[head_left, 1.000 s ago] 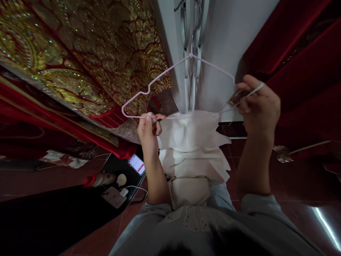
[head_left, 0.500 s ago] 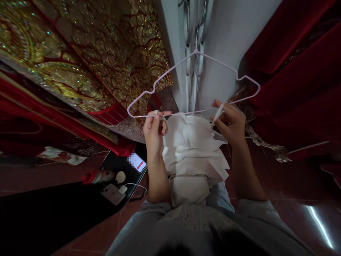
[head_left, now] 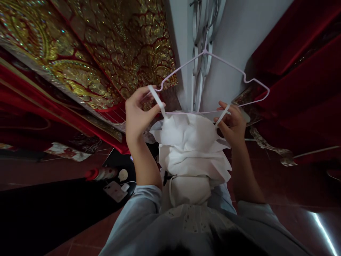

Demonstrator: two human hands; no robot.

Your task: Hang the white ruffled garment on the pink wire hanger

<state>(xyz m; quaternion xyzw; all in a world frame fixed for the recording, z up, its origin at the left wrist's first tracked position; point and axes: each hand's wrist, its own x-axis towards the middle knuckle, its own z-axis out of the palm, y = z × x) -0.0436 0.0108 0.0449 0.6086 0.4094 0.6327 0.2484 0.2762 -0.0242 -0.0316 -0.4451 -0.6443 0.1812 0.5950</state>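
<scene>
A white ruffled garment [head_left: 189, 131] with thin straps hangs in front of me beneath a pale pink wire hanger [head_left: 225, 63]. My left hand [head_left: 138, 113] is at the hanger's left end, its fingers closed on the white left strap [head_left: 156, 97], which is drawn taut upward. That hand covers the hanger's left corner. On the other side, my right hand [head_left: 234, 122] pinches the right strap [head_left: 222, 115] near the bottom bar. Whether the straps loop around the bar or lie in front of it, I cannot tell.
The hanger's hook reaches up to metal chain-like hangers [head_left: 197, 35] against a grey panel [head_left: 237, 28]. Gold sequined clothing [head_left: 106, 46] hangs left, dark red cloth [head_left: 301, 71] right. A black table [head_left: 66, 206] at lower left holds a phone [head_left: 115, 191] and a red-capped bottle [head_left: 102, 174].
My left hand has moved left and up, stretching the left strap out from the bar. My right hand stays near its place. The view has shifted slightly, and the lit phone is now mostly hidden.
</scene>
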